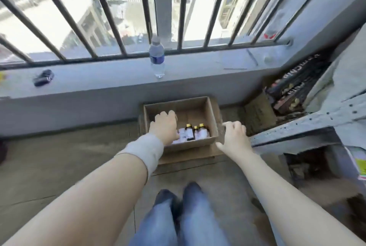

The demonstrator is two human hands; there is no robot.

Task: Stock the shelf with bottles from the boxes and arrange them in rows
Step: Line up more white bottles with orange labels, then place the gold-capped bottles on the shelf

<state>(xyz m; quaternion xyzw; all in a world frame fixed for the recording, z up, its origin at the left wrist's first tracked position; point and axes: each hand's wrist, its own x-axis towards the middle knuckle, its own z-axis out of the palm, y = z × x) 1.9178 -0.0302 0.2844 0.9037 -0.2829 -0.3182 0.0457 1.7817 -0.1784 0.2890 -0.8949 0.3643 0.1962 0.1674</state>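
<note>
An open cardboard box sits on the floor below the window ledge. Small dark bottles with yellow caps and pale labels stand along its near wall. My left hand, with a grey band on the wrist, reaches down into the box's left side and covers some bottles; what its fingers touch is hidden. My right hand hovers just outside the box's right wall, fingers spread and empty. A grey metal shelf stands to the right.
A clear water bottle stands on the grey window ledge, with a small black object further left. Black bars run across the window. Dark printed cartons lie behind the shelf. My legs and shoes are at the bottom.
</note>
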